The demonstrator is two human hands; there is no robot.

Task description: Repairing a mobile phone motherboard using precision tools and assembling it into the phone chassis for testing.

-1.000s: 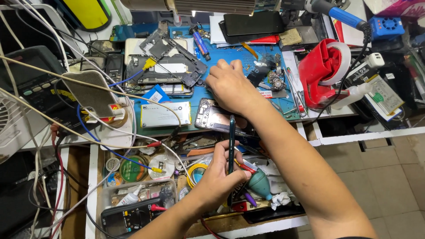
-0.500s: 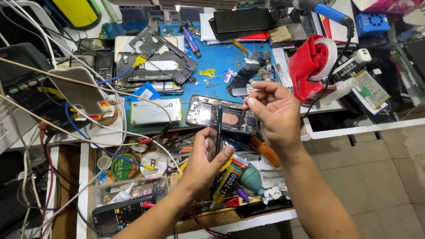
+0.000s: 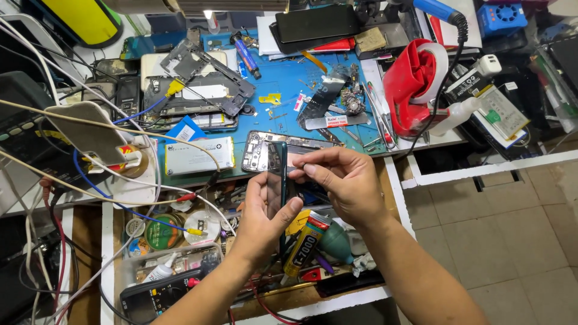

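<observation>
Both hands meet above the counter [image 3: 313, 90] edge: left hand [image 3: 265, 210] grips a dark phone panel [image 3: 277, 180] edge-on, right hand [image 3: 343, 180] pinches its upper edge. Advisable: steady support, light fingertip pressure, avoid flexing.

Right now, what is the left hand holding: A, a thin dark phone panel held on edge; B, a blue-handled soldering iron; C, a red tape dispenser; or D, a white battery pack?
A: the left hand grips a thin dark phone panel upright on its edge, while the right hand pinches at its upper end.
</observation>
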